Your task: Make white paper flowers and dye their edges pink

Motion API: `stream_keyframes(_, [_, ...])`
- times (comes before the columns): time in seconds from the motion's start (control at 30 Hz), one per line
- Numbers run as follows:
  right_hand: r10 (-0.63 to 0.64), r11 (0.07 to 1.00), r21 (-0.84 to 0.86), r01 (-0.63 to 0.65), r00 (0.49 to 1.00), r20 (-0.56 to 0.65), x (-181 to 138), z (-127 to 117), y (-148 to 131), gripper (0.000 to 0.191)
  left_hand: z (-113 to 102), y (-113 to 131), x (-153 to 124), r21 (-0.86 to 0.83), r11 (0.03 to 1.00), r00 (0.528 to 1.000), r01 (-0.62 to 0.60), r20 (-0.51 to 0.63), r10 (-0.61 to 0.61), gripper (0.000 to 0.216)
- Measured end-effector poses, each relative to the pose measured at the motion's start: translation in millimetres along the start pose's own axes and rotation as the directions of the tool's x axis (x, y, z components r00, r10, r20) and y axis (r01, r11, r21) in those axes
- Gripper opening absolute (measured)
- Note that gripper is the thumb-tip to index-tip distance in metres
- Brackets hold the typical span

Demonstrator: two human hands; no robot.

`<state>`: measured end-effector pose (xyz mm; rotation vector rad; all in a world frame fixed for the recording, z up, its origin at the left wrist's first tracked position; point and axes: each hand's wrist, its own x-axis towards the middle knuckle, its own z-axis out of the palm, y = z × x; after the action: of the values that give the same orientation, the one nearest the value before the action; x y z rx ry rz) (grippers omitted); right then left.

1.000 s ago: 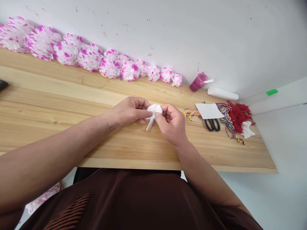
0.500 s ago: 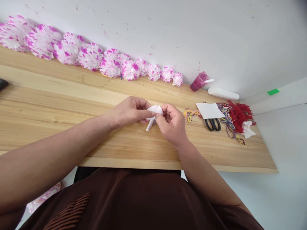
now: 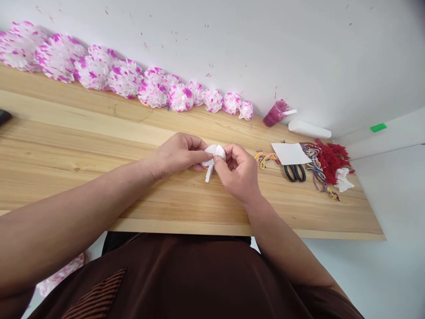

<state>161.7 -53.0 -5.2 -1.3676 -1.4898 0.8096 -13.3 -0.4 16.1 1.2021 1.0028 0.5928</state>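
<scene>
A small folded piece of white tissue paper (image 3: 212, 156) is held between both hands just above the wooden table (image 3: 83, 146). My left hand (image 3: 177, 154) pinches its left side with thumb and fingers closed. My right hand (image 3: 237, 170) pinches its right side, fingers curled around it. A narrow tail of the paper hangs down toward the table between the hands.
A row of white-and-pink paper flowers (image 3: 126, 79) lines the wall. To the right lie rubber bands (image 3: 264, 158), a white paper sheet (image 3: 290, 153), black scissors (image 3: 295, 172), red and coloured strands (image 3: 328, 161), a pink cup (image 3: 275, 114) and a white tube (image 3: 308, 129).
The hands and the tissue paper have stayed almost in place; the paper's hanging tail has shifted slightly as the fingers worked it.
</scene>
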Motion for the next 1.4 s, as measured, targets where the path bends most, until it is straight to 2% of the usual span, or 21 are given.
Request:
stream_keyframes(0.2, [-0.022,0.999,-0.041,0.021,1.0,-0.023,-0.5,-0.7,0.1,0.011,-2.4,-1.9,0.8,0.065,0.997,0.999,-0.044,-0.004,0.045,0.011])
stream_keyframes(0.5, [0.088,0.983,0.159,-0.094,0.995,0.044,3.8,-0.7,-3.2,0.014,-2.3,-2.1,1.8,-0.008,1.0,0.999,0.018,0.039,-0.017,0.013])
stream_keyframes(0.73, [0.085,0.986,0.142,-0.089,0.996,0.037,3.7,-0.4,-2.0,0.012,-0.7,-1.9,1.4,-0.013,1.0,0.998,-0.016,0.063,0.016,0.012])
stream_keyframes(0.9, [0.096,0.975,0.198,-0.099,0.995,0.026,5.0,0.1,-0.4,0.012,0.7,-2.6,1.6,-0.068,0.998,0.998,-0.006,0.069,0.011,0.012])
stream_keyframes(1.17, [0.07,0.977,0.199,-0.08,0.996,0.056,3.4,0.5,-2.5,0.013,1.4,-2.4,-0.2,-0.011,0.999,0.998,-0.035,0.053,0.036,0.013])
stream_keyframes(1.4, [0.11,0.964,0.237,-0.122,0.992,0.061,4.7,0.3,-1.0,0.013,0.0,-6.1,3.0,-0.047,0.998,0.997,-0.045,0.059,0.048,0.014])
